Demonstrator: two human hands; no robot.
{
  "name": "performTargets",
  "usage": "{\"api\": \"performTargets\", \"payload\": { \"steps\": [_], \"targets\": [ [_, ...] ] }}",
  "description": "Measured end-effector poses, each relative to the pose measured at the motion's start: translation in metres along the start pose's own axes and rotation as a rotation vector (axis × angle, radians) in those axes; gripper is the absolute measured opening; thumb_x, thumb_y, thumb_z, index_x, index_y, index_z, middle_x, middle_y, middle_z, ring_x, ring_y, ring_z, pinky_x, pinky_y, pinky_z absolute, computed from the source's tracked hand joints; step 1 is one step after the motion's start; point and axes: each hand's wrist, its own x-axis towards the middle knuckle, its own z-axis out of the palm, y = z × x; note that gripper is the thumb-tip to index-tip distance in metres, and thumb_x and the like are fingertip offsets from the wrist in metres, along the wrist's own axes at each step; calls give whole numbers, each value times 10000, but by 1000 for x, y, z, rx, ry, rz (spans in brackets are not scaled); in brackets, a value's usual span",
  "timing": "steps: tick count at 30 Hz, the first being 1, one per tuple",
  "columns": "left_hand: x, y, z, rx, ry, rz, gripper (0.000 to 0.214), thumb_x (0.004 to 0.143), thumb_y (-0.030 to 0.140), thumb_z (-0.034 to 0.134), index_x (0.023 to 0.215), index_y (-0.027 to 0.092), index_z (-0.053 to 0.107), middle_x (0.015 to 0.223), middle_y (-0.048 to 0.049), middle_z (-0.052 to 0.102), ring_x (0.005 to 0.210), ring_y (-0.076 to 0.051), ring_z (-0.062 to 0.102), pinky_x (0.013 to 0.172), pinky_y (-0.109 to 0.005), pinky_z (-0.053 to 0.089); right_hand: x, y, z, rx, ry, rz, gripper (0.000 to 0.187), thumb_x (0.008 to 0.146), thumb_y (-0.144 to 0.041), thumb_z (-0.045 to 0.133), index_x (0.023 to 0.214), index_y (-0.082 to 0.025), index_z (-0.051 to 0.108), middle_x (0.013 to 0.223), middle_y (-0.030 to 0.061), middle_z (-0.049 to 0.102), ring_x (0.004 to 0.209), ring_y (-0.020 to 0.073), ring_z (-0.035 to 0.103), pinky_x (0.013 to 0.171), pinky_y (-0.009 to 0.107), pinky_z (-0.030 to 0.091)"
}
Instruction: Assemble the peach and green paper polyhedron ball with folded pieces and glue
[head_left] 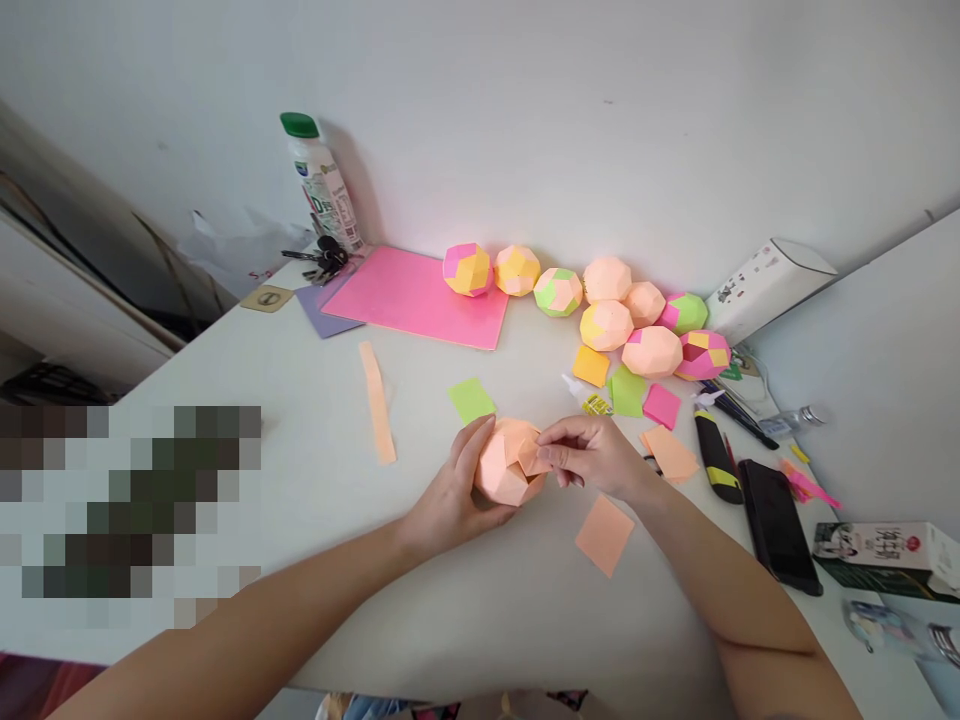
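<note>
My left hand (450,495) cups a peach paper ball (504,468) made of folded facets, holding it just above the white table (300,420). My right hand (589,455) is closed in a pinch on a peach paper flap (534,456) at the ball's right side. A loose peach square (604,535) lies just right of the ball, and a green square (472,399) lies behind it.
Several finished paper balls (607,325) line the wall, next to a pink sheet (420,295) and a green-capped bottle (324,185). A glue tube (586,396), coloured paper squares (645,400), a marker (716,458), a black phone (778,525) and a peach strip (377,400) lie around.
</note>
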Motion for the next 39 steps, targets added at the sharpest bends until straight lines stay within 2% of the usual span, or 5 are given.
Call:
{"api": "performTargets", "payload": {
  "steps": [11, 20, 27, 34, 39],
  "targets": [
    [-2, 4, -2, -87, -23, 90, 909, 768, 204, 689, 1471, 274, 116, 1405, -166, 317, 1340, -351, 336, 1067, -576, 376, -17, -12, -6, -169, 22, -87, 123, 810, -274, 655, 806, -176, 729, 735, 19, 653, 480, 74, 531, 437, 216, 423],
    [-4, 5, 3, 8, -39, 147, 1020, 795, 417, 715, 1509, 299, -4, 1518, -196, 90, 1424, -406, 146, 1078, -632, 327, -12, -11, -10, -114, 40, 41, 184, 746, -348, 729, 801, -178, 683, 664, -16, 607, 569, 90, 505, 515, 221, 396],
    [-4, 6, 5, 25, 17, 117, 976, 811, 336, 706, 1505, 299, 21, 1495, -188, 144, 1408, -388, 197, 1070, -614, 355, -15, -13, -2, -26, -49, 69, 198, 782, -360, 707, 826, -172, 665, 695, -5, 615, 589, 97, 536, 554, 238, 434],
    [-3, 7, 6, 47, 36, 143, 970, 791, 231, 699, 1500, 295, 40, 1471, -180, 203, 1389, -372, 249, 1064, -583, 385, -24, -20, 4, -223, -3, -131, 127, 824, -302, 652, 838, -179, 677, 832, 43, 671, 733, 149, 594, 655, 282, 490],
    [-4, 9, 7, 108, 43, 181, 965, 799, 228, 689, 1502, 267, 29, 1460, -200, 220, 1382, -366, 262, 1052, -566, 404, -24, -17, 6, -203, -53, -53, 133, 838, -306, 641, 844, -174, 658, 749, 12, 624, 670, 128, 582, 621, 270, 498]
  ]
}}
